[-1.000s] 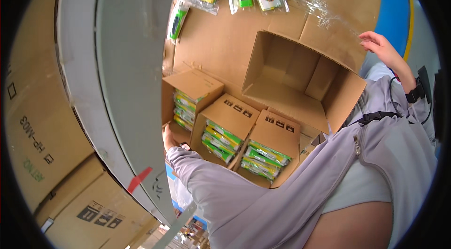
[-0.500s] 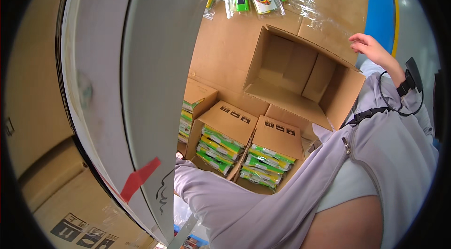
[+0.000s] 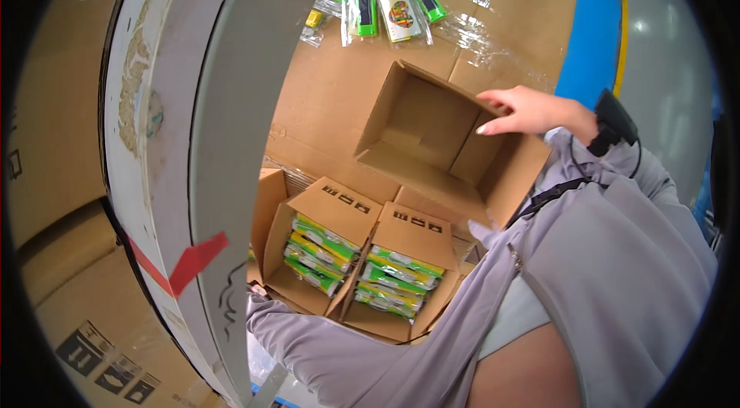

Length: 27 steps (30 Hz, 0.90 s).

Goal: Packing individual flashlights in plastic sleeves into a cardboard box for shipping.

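Note:
My right hand [image 3: 528,110] is at the upper right rim of an open cardboard box [image 3: 432,173]. Its thumb and fingers are apart, with nothing seen between them. The box is tilted toward me and shows bare inner walls. My left arm [image 3: 308,339] stretches left below two packed cartons. Most of my left hand [image 3: 258,289] is hidden behind a grey post, so its fingers cannot be made out. The left packed carton [image 3: 335,208] and the right packed carton [image 3: 412,235] hold stacks of green, yellow and white bagged packs [image 3: 320,254].
Several clear bags with green and black items [image 3: 362,3] lie on the cardboard-covered surface [image 3: 324,100] at the far side. The grey post [image 3: 231,138] with red tape [image 3: 196,261] blocks the left. A large carton [image 3: 116,331] stands beyond it. A blue strip [image 3: 590,30] borders the right.
My right hand has come left and down from beyond the box to its rim. The whole view has shifted, and the surroundings appear farther left.

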Tool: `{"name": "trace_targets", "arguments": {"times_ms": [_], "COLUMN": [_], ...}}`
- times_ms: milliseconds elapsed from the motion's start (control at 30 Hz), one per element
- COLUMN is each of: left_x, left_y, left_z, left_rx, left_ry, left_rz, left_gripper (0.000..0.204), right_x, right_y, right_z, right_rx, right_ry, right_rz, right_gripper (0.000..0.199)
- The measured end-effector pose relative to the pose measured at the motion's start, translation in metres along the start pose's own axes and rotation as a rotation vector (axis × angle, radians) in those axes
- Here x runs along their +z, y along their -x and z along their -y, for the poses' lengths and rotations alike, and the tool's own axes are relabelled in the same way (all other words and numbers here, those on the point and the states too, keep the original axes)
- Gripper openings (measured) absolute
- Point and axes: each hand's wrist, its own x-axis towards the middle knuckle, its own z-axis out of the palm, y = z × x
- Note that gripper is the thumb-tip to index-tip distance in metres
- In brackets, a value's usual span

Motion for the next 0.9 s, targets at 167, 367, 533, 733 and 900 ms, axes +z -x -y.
{"name": "trace_targets", "arguments": {"times_ms": [167, 367, 533, 733, 900], "left_x": [-0.065, -0.113, -0.108, -0.096, -0.083], "left_y": [0.043, 0.165, 0.265, 0.353, 0.397], "left_z": [-0.151, -0.317, -0.35, -0.377, -0.386], "left_rx": [0.27, 0.387, 0.253, -0.069, -0.319], "left_ry": [0.226, 0.495, 0.37, 0.372, 0.272], "left_rz": [-0.104, 0.236, 0.315, 0.26, 0.08], "left_gripper": [0.023, 0.024, 0.042, 0.039, 0.043], "right_x": [0.001, -0.053, -0.084, -0.069, -0.069], "right_y": [-0.035, -0.186, -0.275, -0.244, -0.217], "right_z": [-0.004, -0.096, -0.061, 0.0, 0.011], "right_rx": [0.177, -0.08, 0.079, 0.212, 0.104], "right_ry": [-0.212, -0.6, -0.334, -0.196, -0.547], "right_rz": [0.315, -0.393, -0.64, -0.814, -0.578], "right_gripper": [0.071, 0.05, 0.064, 0.064, 0.054]}}
